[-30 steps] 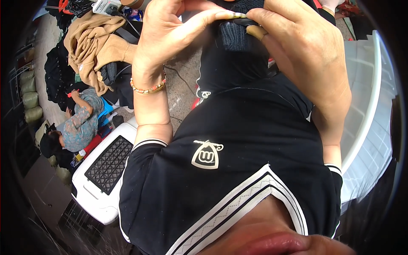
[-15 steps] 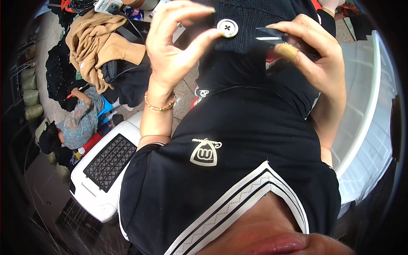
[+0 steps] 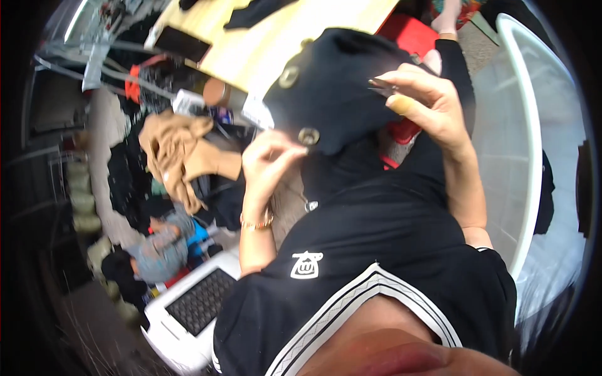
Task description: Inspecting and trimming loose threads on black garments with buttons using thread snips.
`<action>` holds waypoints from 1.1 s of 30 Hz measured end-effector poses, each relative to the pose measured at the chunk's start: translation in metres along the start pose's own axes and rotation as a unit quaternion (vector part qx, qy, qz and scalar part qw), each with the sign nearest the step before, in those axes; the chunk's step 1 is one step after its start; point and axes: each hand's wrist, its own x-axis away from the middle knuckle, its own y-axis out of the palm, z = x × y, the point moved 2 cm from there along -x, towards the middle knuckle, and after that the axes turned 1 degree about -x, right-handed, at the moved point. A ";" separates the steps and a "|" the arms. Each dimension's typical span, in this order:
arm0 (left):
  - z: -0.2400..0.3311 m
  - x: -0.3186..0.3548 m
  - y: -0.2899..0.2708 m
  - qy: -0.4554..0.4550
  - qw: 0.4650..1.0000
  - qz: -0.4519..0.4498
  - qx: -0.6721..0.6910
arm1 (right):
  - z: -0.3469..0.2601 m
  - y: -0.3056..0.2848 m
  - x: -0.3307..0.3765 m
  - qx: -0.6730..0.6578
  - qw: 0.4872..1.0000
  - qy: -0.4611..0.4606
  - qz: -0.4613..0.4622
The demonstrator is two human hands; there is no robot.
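Note:
A black knit garment lies over my lap. Along its left edge it carries a large pale button, a second button above that, and a third, blurred one farther up. My left hand is just below and left of the nearest button, thumb and forefinger pinched together. Whatever they hold is too small and smeared to make out. Over the garment's right part, my right hand grips small thread snips, their blades pointing left. A tan wrap covers its thumb.
Ahead stands a pale wooden table with dark cloth on it. A tan knit garment lies in a pile at left, near a bent-over person. A white seat with black mesh is at lower left; a large translucent tub flanks my right arm.
The view has shifted, bringing the table and more of the garment into sight. My left hand's fingers, spread apart before, have drawn together near the button. The right hand still holds the snips.

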 end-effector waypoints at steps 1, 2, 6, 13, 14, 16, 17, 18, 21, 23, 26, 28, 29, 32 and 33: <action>0.002 -0.001 -0.005 -0.013 1.000 -0.003 0.017 | 0.000 -0.007 0.000 0.001 1.000 -0.013 0.015; 0.004 -0.003 -0.011 -0.010 0.998 0.004 0.069 | 0.000 -0.015 0.003 -0.019 0.998 0.003 0.053; 0.024 -0.033 -0.032 0.112 0.983 0.061 0.135 | 0.015 -0.054 0.009 -0.093 0.987 0.021 0.128; 0.053 -0.117 0.019 -0.003 0.990 -0.051 -0.134 | 0.115 -0.101 -0.010 0.177 0.951 0.161 0.195; 0.056 -0.130 0.030 0.021 0.979 -0.097 -0.177 | 0.127 -0.106 -0.012 0.197 0.951 0.172 0.165; 0.062 -0.145 0.042 0.011 0.977 -0.172 -0.129 | 0.141 -0.117 -0.011 0.159 0.947 0.244 0.137; 0.064 -0.150 0.044 -0.011 0.975 -0.196 -0.109 | 0.141 -0.123 -0.008 0.162 0.945 0.238 0.152; 0.066 -0.155 0.047 -0.004 0.971 -0.214 -0.110 | 0.136 -0.133 -0.007 0.107 0.956 0.227 0.150; 0.070 -0.166 0.048 0.031 0.961 -0.265 -0.069 | 0.110 -0.154 -0.005 -0.236 0.926 0.173 0.239; 0.072 -0.172 0.048 0.035 0.961 -0.265 -0.070 | 0.092 -0.161 -0.015 -0.300 0.916 0.137 0.227; 0.078 -0.181 0.049 -0.088 0.951 -0.278 0.099 | 0.071 -0.164 -0.020 -0.325 0.902 0.120 0.257; 0.093 -0.186 0.049 -0.001 0.940 -0.238 0.243 | 0.059 -0.157 -0.016 -0.248 0.947 0.117 0.170; 0.098 -0.187 0.050 -0.001 0.935 -0.217 0.280 | 0.055 -0.153 -0.016 -0.191 0.961 0.111 0.167; 0.114 -0.189 0.067 0.043 0.896 -0.260 0.357 | 0.038 -0.138 -0.020 -0.343 0.938 0.054 -0.025; 0.117 -0.189 0.075 0.045 0.891 -0.288 0.347 | 0.035 -0.135 -0.023 -0.311 0.948 0.067 -0.016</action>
